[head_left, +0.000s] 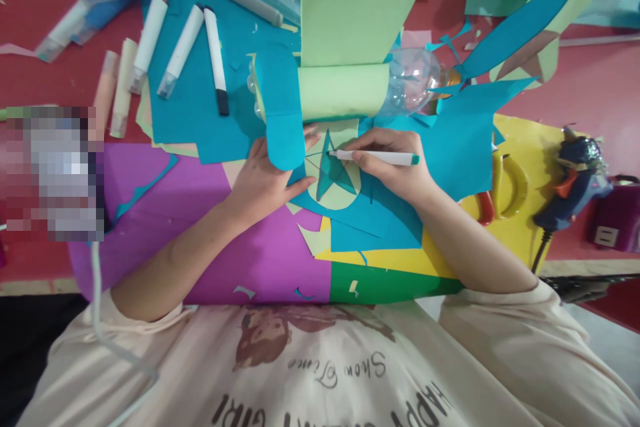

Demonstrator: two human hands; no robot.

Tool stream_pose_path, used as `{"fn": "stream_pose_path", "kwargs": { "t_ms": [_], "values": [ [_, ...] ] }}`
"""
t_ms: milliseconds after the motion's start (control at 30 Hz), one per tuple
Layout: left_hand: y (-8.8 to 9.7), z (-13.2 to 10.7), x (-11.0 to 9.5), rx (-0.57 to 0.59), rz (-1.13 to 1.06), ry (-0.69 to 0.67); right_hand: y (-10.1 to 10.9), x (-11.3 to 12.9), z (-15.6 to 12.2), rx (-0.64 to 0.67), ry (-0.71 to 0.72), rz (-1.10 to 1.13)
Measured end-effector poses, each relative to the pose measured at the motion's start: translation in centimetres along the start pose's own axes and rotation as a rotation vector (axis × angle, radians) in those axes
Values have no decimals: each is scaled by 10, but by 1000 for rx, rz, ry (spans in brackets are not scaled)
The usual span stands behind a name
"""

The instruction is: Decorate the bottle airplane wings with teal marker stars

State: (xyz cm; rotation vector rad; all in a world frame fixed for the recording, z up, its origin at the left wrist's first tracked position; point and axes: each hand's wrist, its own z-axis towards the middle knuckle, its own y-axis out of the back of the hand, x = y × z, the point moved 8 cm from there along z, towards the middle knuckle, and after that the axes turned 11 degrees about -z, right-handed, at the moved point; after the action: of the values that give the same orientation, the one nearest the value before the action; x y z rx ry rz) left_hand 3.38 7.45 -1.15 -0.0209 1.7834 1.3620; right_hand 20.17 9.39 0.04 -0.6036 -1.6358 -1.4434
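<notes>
My right hand [395, 170] is closed round a white marker [380, 157] with a teal end, its tip touching a teal paper star [331, 173]. The star lies on a pale green paper circle [345, 197] on top of teal paper sheets [380, 213]. My left hand [265, 180] lies flat with fingers stretched, pressing the left edge of the circle. Just beyond it stands a plastic bottle [413, 77] on its side, wrapped in light green paper [340, 90] with a teal paper flap [283, 107] hanging over my left fingers.
Several white markers [183, 50] and glue sticks [120, 87] lie on teal paper at the upper left. A blue hot glue gun [575, 180] rests at the right beside yellow-handled scissors [505, 187]. Purple [200, 213], yellow and green sheets cover the red table [590, 93].
</notes>
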Motion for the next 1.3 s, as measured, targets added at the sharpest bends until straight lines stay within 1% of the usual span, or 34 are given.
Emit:
{"fn": "stream_pose_path", "kwargs": {
  "t_ms": [200,333,433,633,833,1033,1200,1300],
  "values": [
    [0,0,0,5,-15,22,3,-4,0,-74,-49,28],
    [0,0,1,9,-18,36,3,-7,-1,-94,-77,33],
    [0,0,0,11,-22,36,3,-7,-1,-90,-80,30],
    [0,0,0,13,-12,27,1,-3,0,-43,-31,33],
    [1,0,0,8,-6,27,4,-6,-1,-105,-80,66],
    [1,0,0,7,-15,31,2,-5,0,-70,-46,48],
    [1,0,1,8,-19,28,3,-8,0,-90,-76,54],
    [1,0,0,9,-15,26,3,-5,0,-88,-46,64]
  ]
}}
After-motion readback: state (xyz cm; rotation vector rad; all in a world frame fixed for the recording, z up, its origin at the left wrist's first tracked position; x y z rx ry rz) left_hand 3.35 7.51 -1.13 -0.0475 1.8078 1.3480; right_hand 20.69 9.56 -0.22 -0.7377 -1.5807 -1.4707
